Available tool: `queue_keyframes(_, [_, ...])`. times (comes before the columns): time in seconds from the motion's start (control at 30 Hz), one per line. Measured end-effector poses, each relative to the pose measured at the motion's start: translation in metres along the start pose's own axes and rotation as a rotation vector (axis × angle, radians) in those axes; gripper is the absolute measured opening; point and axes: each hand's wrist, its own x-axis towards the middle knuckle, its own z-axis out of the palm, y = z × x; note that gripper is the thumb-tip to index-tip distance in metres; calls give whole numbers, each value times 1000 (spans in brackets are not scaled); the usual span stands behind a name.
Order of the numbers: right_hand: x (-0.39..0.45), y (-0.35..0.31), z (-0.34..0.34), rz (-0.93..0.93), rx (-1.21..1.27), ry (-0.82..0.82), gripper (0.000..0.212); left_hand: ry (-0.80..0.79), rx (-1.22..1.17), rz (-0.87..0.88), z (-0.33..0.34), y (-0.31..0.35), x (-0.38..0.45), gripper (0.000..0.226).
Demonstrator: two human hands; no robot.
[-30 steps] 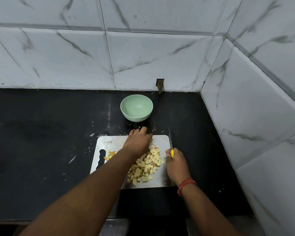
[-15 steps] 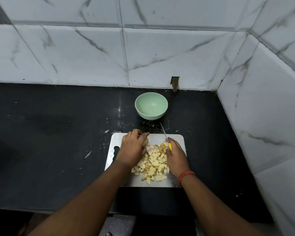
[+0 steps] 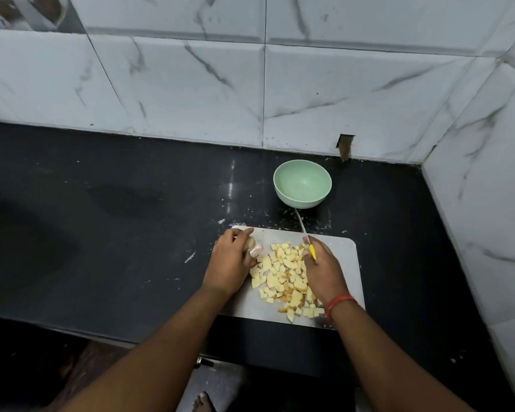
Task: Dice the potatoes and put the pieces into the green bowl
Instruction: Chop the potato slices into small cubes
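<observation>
Both hands (image 3: 231, 261) nearer together now

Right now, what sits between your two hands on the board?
The head view shows a heap of potato pieces on the board between the left hand and right hand.

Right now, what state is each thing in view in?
green bowl: upright, empty.
potato pieces: diced, piled on the board.
cutting board: flat on the counter.
knife: held, tip toward the bowl.
left hand: cupped against the pile.
right hand: grips the knife.
</observation>
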Motion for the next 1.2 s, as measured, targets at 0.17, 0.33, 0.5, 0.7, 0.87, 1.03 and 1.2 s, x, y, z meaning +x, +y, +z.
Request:
queue_keyframes(0.17, [-11,10,-10,36,41,85,34,167,-403,-276,-10,3,-7,40])
queue_keyframes(0.33, [-14,7,-1,47,6,77,37,124,-579,-334,-8,13,-16,42])
queue_keyframes(0.5, [-15,-2,10,34,-48,33,41,66,-622,-363,-3,16,-19,39])
queue_keyframes(0.7, [-14,-11,17,15,-71,-12,42,39,-723,-404,5,10,-20,39])
queue_keyframes(0.87, [-15,-9,7,16,9,18,43,22,-760,-428,3,11,-23,54])
queue_keyframes(1.03, [-41,1,1,95,49,171,42,71,-768,-402,5,9,-33,53])
queue_keyframes(1.2, [-59,-2,19,109,-15,207,44,108,-776,-417,12,15,-38,46])
